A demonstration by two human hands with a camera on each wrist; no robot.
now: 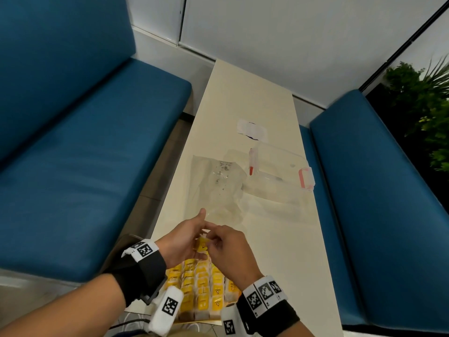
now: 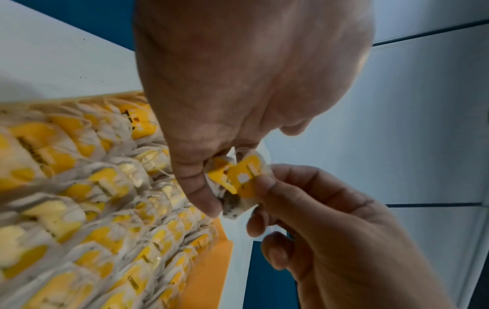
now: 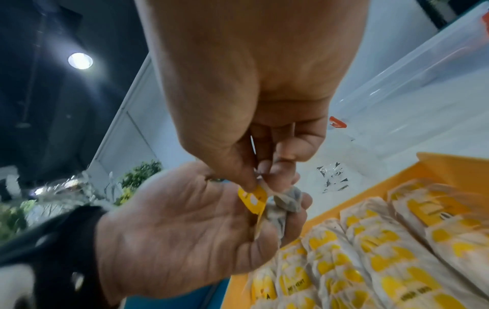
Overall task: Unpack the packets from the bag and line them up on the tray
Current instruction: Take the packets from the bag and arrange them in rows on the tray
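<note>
Both hands meet just above the far end of the orange tray (image 1: 224, 318). My left hand (image 1: 200, 233) cups and grips a small bunch of yellow-and-white packets (image 1: 202, 246). My right hand (image 1: 213, 239) pinches the yellow tag of one packet (image 2: 244, 175) in that bunch. In the right wrist view the thumb and forefinger of my right hand (image 3: 258, 177) close on the tag (image 3: 252, 198), while my left hand (image 3: 278, 219) curls round the grey packets (image 3: 287, 203). Rows of packets (image 1: 201, 288) fill the tray. The clear plastic bag (image 1: 218, 188) lies flat beyond the hands.
A clear container with red clips (image 1: 281, 171) stands right of the bag, and a white slip (image 1: 252, 128) lies behind it. Blue benches (image 1: 85, 166) flank the narrow cream table (image 1: 279, 251). A plant (image 1: 425, 105) stands at the far right.
</note>
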